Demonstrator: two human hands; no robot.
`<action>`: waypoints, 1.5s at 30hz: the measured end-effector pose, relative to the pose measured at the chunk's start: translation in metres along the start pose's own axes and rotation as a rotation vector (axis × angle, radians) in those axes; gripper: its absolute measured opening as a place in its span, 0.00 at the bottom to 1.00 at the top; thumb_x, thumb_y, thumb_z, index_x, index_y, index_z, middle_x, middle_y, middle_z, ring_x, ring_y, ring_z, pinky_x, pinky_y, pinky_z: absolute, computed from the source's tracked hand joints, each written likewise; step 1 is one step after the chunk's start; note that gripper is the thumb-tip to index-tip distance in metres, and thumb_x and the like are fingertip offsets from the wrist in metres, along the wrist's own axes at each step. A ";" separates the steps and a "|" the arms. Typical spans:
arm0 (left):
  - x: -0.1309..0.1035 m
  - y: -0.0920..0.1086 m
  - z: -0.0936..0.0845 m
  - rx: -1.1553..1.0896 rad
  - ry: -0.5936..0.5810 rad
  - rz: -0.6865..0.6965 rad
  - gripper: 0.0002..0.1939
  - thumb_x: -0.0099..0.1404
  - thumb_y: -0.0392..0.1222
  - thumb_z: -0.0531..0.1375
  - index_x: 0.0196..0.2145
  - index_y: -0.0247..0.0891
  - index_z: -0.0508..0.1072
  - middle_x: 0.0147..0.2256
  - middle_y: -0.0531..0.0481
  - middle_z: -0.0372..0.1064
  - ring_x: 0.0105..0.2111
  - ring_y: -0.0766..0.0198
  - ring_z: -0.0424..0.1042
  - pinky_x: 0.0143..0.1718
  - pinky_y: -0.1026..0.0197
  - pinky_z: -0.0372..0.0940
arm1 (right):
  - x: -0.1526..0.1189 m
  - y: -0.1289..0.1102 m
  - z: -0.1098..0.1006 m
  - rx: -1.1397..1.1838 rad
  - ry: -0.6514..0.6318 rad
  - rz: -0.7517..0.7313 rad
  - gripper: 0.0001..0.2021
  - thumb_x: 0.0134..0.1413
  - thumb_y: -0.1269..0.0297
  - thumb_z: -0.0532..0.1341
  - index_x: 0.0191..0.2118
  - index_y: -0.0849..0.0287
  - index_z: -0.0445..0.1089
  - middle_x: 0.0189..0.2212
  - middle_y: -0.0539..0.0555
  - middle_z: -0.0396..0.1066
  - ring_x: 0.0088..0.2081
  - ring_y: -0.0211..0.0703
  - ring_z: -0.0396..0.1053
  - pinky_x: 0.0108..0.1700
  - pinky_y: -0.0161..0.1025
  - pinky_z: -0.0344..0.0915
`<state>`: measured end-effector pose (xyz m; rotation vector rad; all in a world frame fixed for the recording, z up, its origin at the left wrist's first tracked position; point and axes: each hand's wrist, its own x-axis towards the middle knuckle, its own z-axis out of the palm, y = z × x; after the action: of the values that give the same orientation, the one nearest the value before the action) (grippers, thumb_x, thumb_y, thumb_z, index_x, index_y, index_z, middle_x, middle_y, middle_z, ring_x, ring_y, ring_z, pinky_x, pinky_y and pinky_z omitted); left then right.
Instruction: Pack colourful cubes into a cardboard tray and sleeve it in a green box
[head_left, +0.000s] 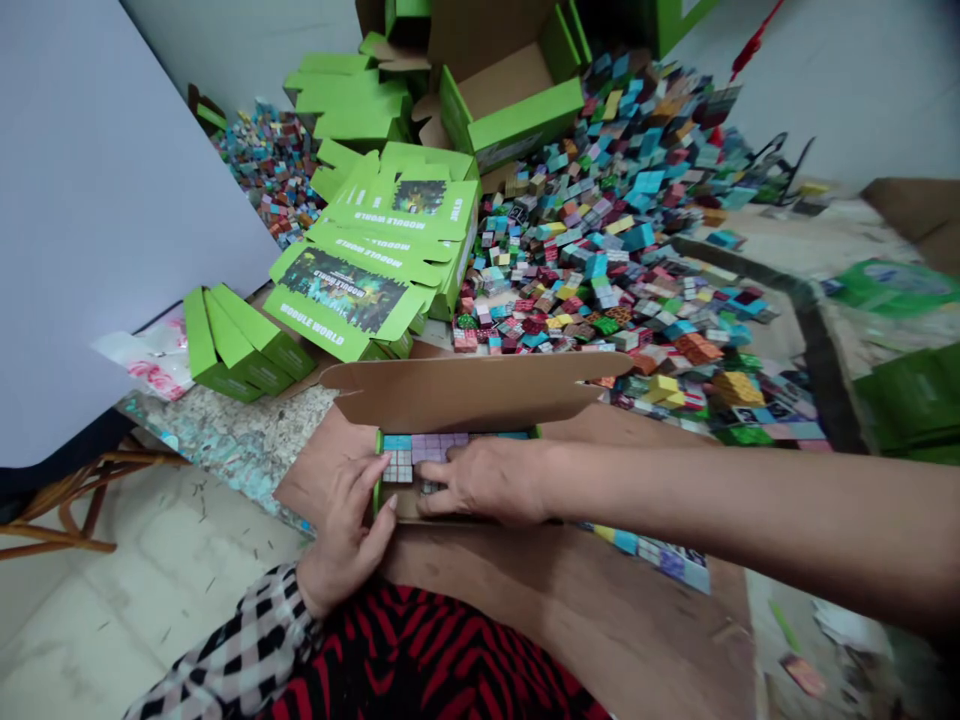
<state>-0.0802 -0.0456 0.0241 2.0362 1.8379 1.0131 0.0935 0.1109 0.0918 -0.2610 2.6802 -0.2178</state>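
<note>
An open cardboard box (480, 392) with green side edges stands before me, its brown lid raised at the back. Inside it lie patterned blocks: blue ones (397, 442), purple ones (435, 447) and a pale gridded group (398, 467) at the left. My left hand (352, 530) rests at the box's left end, thumb and fingers apart around the corner, holding no block. Reaching in from the right, my right hand (480, 480) has its fingers down inside the box on a small greyish block (430, 487); its palm hides the box's right part.
A large heap of small coloured blocks (600, 260) spreads behind the box. Green flattened boxes (345, 290) are stacked at the back left, beside narrow green boxes (244, 345). More blocks (667, 560) lie under my right forearm. A stone slab edge (217, 450) runs left.
</note>
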 end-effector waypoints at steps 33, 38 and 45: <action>0.057 0.020 0.003 0.358 -0.554 0.231 0.14 0.64 0.43 0.59 0.47 0.41 0.72 0.36 0.47 0.66 0.38 0.55 0.61 0.38 0.52 0.57 | -0.038 -0.034 0.041 0.201 0.242 0.798 0.10 0.55 0.70 0.57 0.42 0.63 0.70 0.34 0.59 0.72 0.38 0.52 0.67 0.39 0.44 0.58; 0.061 0.019 0.002 0.384 -0.575 0.257 0.14 0.63 0.46 0.60 0.46 0.41 0.73 0.36 0.46 0.66 0.38 0.55 0.62 0.38 0.53 0.57 | -0.036 -0.035 0.036 0.158 0.259 0.826 0.08 0.57 0.65 0.57 0.38 0.60 0.72 0.33 0.59 0.72 0.38 0.52 0.65 0.37 0.44 0.53; 0.065 0.023 -0.001 0.374 -0.610 0.226 0.15 0.61 0.45 0.62 0.46 0.40 0.72 0.36 0.47 0.67 0.39 0.55 0.62 0.40 0.53 0.57 | -0.031 -0.024 0.039 0.165 0.282 0.603 0.07 0.57 0.63 0.59 0.32 0.58 0.74 0.31 0.55 0.71 0.38 0.48 0.63 0.36 0.42 0.48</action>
<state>-0.0639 0.0101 0.0605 2.4375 1.5633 0.0356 0.1412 0.0895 0.0744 0.6675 2.8436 -0.2982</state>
